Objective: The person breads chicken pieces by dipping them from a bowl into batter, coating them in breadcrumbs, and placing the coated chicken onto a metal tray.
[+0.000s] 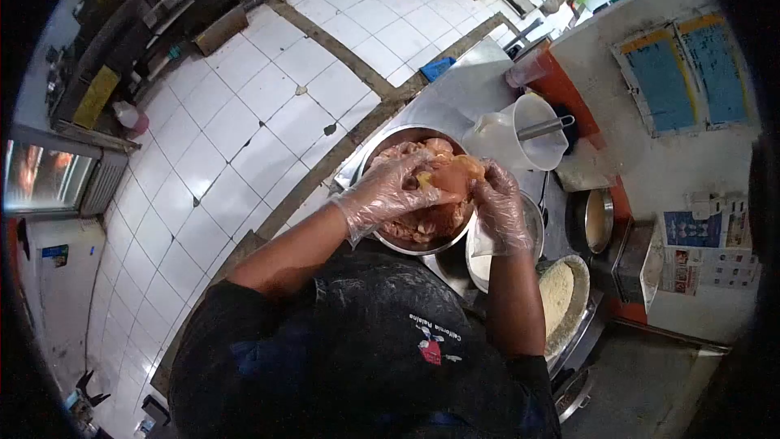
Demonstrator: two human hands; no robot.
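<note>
Both my hands wear clear plastic gloves and hold one piece of raw chicken (452,179) between them. It hangs over a metal bowl (368,146) heaped with more raw chicken pieces (406,228). My left hand (390,191) grips the piece from the left, its fingers curled on the near edge. On the other side my right hand (501,203) pinches the piece's right edge. Partly under my right forearm sits a bowl with white contents (481,264). A large bowl of pale yellow, crumbly powder (557,297) stands right of that forearm.
A white plastic pitcher (540,134) with a metal handle sticking out stands behind the chicken bowl. A metal pot (599,219) is by the wall at right. A blue object (438,68) lies at the counter's far edge. White floor tiles (244,130) spread left.
</note>
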